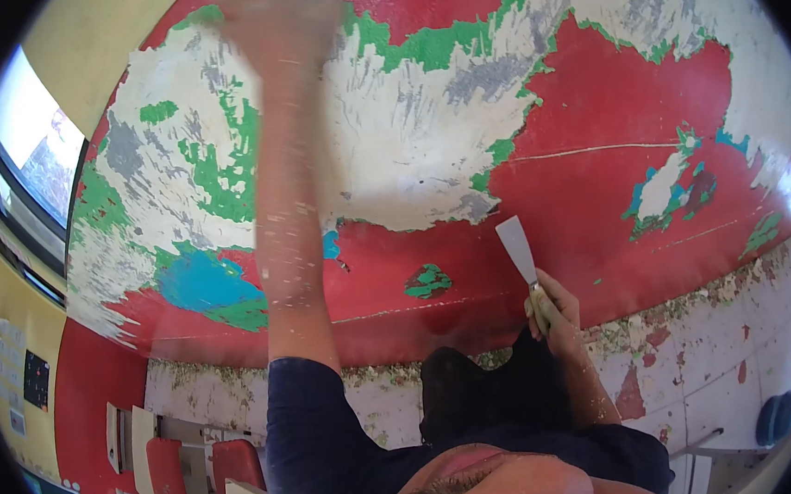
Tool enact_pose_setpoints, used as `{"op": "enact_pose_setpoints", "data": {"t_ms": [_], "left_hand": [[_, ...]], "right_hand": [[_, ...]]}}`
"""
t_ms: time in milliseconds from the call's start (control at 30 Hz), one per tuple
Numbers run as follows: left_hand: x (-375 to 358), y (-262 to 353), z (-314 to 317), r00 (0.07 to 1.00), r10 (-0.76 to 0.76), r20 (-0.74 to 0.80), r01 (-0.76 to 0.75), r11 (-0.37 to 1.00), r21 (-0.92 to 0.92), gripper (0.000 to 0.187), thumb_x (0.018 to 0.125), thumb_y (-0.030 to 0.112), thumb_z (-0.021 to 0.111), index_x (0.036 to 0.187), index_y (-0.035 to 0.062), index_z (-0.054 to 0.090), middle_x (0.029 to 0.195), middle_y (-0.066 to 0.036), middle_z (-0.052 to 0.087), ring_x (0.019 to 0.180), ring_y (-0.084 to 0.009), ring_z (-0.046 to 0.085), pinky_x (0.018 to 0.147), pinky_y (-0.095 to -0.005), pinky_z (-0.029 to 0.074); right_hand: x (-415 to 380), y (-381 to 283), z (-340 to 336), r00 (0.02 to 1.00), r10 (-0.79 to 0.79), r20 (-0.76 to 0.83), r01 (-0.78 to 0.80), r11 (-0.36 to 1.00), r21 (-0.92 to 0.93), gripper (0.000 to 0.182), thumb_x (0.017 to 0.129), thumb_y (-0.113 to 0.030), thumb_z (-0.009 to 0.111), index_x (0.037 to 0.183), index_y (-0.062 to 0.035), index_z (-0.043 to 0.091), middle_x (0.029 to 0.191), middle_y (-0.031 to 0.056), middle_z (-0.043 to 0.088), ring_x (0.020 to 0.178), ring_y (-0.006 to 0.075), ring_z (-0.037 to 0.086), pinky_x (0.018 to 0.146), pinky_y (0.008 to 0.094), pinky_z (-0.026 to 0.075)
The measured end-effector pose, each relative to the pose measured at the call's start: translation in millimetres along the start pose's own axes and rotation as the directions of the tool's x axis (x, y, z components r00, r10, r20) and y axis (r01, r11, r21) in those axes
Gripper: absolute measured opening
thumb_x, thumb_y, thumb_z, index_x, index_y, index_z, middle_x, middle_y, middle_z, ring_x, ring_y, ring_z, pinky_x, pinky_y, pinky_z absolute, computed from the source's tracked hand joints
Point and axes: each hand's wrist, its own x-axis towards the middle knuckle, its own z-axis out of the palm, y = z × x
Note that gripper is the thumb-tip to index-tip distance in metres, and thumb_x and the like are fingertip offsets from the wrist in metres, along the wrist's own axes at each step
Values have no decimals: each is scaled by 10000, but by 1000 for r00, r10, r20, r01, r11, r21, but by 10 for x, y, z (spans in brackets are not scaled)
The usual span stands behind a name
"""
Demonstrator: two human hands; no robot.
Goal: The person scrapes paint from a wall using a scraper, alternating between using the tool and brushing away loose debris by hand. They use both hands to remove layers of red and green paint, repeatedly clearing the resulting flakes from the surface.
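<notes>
My right hand (556, 305) is closed round the handle of a paint scraper (517, 248), its flat metal blade pointing up and a little left. The blade is in front of the red painted wall (608, 109), just below the edge of a stripped white patch. My left hand (280, 19) is raised high against the wall near the top of the view. It is smeared by motion, and its fingers and anything in them cannot be made out. Pale flecks dot the left forearm. On the wall, patches of white, grey, green and blue (205, 279) show through the peeled red paint.
Paint chips litter the tiled floor (700, 344) along the wall's foot. Red and white chairs (170, 478) stand at the lower left. A window (32, 173) is at the left, and a dark blue object (783, 416) sits at the lower right.
</notes>
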Motion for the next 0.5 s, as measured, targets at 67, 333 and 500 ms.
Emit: {"op": "enact_pose_setpoints", "data": {"t_ms": [67, 333, 500], "left_hand": [[-325, 275, -84, 925, 373, 69, -345, 903, -257, 752, 856, 464, 515, 1450, 82, 255, 1539, -152, 117, 1411, -328, 151, 1100, -609, 9], [184, -862, -199, 934, 347, 86, -333, 932, -144, 673, 804, 341, 626, 1411, 203, 371, 1502, -126, 266, 1384, -352, 227, 1080, -623, 121], [-217, -2249, 4, 973, -160, -169, 164, 986, 8, 509, 905, 404, 471, 1330, 125, 458, 1412, -192, 381, 1299, -352, 355, 976, -605, 289]], "right_hand": [[-17, 45, 68, 999, 39, -12, -39, 999, 4, 422, 950, -110, 424, 1349, 25, 405, 749, 76, 550, 432, 81, 435, 389, 199, 357], [-51, -79, -2, 993, -1, -120, -6, 998, -61, 391, 963, -153, 447, 1304, 38, 456, 699, 30, 522, 438, 43, 398, 393, 174, 327], [-163, 38, -154, 984, 26, -178, -31, 999, -28, 383, 955, -161, 461, 1285, 35, 472, 682, 28, 514, 421, 52, 401, 357, 183, 313]]}}
